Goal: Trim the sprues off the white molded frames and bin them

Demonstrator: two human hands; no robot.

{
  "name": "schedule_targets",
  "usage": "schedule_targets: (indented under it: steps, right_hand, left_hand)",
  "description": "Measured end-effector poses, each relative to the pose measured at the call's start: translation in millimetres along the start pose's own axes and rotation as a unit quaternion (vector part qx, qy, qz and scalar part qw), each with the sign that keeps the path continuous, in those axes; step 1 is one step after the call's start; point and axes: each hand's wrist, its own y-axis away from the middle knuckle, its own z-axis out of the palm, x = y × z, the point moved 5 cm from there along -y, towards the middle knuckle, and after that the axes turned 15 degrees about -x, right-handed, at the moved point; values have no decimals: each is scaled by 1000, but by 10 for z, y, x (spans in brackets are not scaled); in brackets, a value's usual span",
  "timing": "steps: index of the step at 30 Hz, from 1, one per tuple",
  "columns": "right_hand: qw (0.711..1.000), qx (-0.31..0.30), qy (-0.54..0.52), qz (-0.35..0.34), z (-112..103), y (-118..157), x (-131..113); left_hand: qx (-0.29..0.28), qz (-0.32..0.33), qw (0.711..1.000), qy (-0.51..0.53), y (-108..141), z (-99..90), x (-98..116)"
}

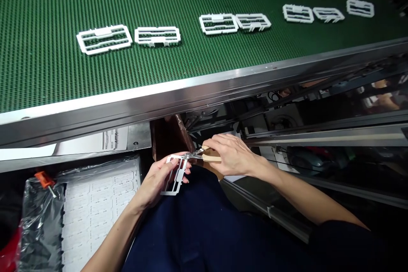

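Observation:
In my left hand is a white plastic frame with thin inner bars, pinched near its upper edge and tilted in front of my body. My right hand is wrapped around the cream handles of a pair of nippers. The metal jaws meet the frame's upper corner, close to my left fingertips; whether they bite into the plastic I cannot tell. Similar white frames lie on the green conveyor belt beyond my hands, some with small prongs sticking out.
A metal rail edges the belt. Below left, a box lined with clear plastic holds a white patterned sheet or layer of parts, beside an orange-handled tool. A brown open bag or box stands behind my hands. Metal bars run at right.

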Motion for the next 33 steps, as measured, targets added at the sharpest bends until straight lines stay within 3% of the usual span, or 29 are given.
schedule_targets:
  steps: [10, 15, 18, 21, 26, 29, 33]
  right_hand:
    - [1000, -4, 8, 13, 3, 11, -24]
    - [995, 2, -97, 27, 46, -9, 8]
    - [970, 42, -232, 63, 91, -45, 71]
    - [927, 97, -352, 83, 136, -89, 61]
    - [852, 114, -510, 12, 222, -246, -269]
    - [844, 123, -522, 11, 247, -320, -430]
    - [848, 167, -502, 29, 207, -290, -341]
  left_hand:
    - [6, -16, 999, -35, 48, -4, 17]
    - [3, -11, 1000, -7, 32, 5, -2]
    - [4, -10, 1000, 18, 19, 25, 11]
    - [10, -9, 1000, 28, 2, 34, 16]
    - [47, 18, 998, -28, -60, 29, -3]
    - [69, 29, 996, -41, -85, 35, 2]
    - [51, 27, 994, 92, -78, 26, 23]
